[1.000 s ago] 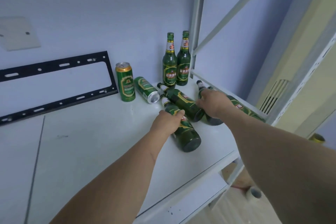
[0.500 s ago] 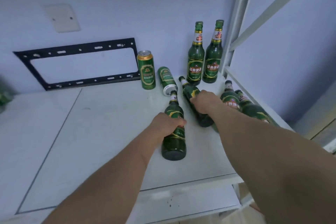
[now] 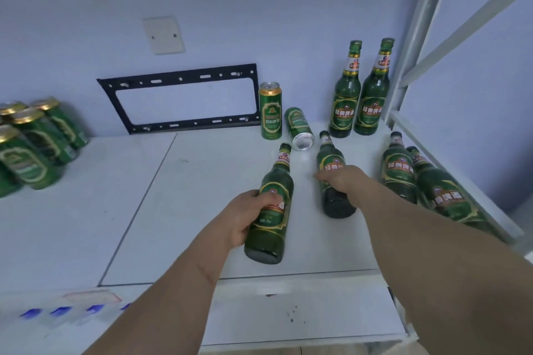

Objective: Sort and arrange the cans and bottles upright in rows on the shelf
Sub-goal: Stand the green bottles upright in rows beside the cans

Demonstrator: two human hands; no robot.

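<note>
A pale blue wall backs the white shelf, with a black metal frame leaning where wall meets shelf and a white upright post at the right rear corner. We have two bottles in hand, both lying with necks toward the wall near the middle of the shelf: our left hand wraps its fingers round the label of the left bottle, and our right hand curls over the belly of the right bottle. Two standing bottles already occupy the right rear corner, so we judge the step is to tip ours upright and set them in line beside that pair. To do it well, we should pivot each bottle on its base rather than lift by the neck, keep the grip low on the body, and raise them one after the other so they do not knock together. The lying can rests just behind the two necks, next to the upright can, and could be rolled by a careless swing. Two more lying bottles wait along the right edge, and a cluster of upright cans stands at the left edge, where we think the cans belong.
</note>
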